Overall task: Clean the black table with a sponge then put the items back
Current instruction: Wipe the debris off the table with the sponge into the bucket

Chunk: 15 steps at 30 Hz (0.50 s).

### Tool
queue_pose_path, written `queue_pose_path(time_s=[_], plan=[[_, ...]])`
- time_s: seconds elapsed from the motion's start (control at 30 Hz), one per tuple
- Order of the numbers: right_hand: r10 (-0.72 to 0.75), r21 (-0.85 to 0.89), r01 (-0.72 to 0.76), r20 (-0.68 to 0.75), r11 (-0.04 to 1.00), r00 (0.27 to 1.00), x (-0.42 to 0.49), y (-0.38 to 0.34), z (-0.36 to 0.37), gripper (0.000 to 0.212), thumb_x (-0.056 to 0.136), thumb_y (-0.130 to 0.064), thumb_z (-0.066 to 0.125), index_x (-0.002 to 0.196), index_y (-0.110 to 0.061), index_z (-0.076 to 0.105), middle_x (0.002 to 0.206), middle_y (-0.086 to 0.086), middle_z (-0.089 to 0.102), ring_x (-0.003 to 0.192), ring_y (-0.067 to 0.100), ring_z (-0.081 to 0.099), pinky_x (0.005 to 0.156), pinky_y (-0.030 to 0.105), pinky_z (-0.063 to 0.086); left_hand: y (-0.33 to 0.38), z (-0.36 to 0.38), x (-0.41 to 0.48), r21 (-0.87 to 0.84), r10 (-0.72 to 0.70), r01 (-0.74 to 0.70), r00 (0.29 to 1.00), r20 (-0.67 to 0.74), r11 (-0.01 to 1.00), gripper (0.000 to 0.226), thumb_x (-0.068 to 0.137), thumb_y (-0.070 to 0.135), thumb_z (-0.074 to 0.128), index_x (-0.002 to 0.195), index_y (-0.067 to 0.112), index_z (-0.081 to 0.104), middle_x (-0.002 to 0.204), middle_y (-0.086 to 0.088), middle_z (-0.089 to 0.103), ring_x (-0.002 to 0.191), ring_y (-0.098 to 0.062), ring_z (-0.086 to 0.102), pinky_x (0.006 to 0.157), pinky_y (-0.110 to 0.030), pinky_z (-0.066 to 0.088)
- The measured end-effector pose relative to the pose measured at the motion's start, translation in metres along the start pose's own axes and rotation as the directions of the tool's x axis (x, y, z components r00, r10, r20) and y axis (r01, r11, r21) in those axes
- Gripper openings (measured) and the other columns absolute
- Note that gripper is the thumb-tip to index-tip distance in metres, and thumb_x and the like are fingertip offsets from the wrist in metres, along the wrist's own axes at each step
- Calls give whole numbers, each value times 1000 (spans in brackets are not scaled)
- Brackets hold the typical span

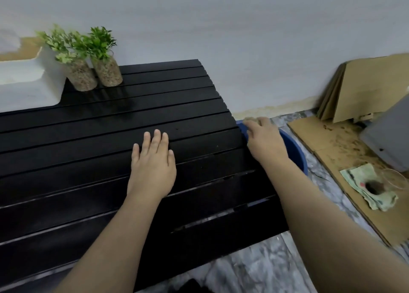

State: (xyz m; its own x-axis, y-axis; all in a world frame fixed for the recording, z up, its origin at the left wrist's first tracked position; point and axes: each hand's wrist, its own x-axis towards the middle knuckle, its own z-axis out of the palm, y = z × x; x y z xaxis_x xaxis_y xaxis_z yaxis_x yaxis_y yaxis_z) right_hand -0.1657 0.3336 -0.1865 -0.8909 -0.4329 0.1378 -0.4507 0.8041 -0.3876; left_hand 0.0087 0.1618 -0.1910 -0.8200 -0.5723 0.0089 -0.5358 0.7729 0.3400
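Observation:
The black slatted table (88,138) fills the left and middle of the view. My left hand (152,160) lies flat on it near the right end, fingers spread and holding nothing. My right hand (263,138) reaches past the table's right edge, over a blue basin (296,153) on the floor. Its fingers curl around a tan sponge (251,120), which is mostly hidden by the hand. Two small green plants in pebble-filled jars (80,73) (107,71) stand side by side at the table's back left.
A white rectangular container (28,82) sits at the table's far left. Cardboard sheets (365,87) lean on the wall at right, with flat cardboard (332,146) on the marble floor. On it lie a stained cloth (367,186), a clear glass (396,180) and a grey box (389,133).

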Motion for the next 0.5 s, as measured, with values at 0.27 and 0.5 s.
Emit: queue_pose_path(time_s=[0.27,0.5], plan=[[-351,-19,359,166,933,921,-44,-76,18,45,92,-59,25,133,-47,39,153,-1,26,141,24,15,113,58,9,-2,2,-1,36,10,-10,1000,3,999,52,98,32,14,148,18,6,159,1,0,146,-16,-9,119,-39,-5],[-93,73,80,186,994,978,3,-39,17,37,98,-38,35,135,-40,41,154,5,21,138,31,19,111,50,21,-2,1,-1,32,9,-9,1000,7,999,52,98,31,14,148,18,6,159,0,1,146,-16,-9,119,-38,-5]])
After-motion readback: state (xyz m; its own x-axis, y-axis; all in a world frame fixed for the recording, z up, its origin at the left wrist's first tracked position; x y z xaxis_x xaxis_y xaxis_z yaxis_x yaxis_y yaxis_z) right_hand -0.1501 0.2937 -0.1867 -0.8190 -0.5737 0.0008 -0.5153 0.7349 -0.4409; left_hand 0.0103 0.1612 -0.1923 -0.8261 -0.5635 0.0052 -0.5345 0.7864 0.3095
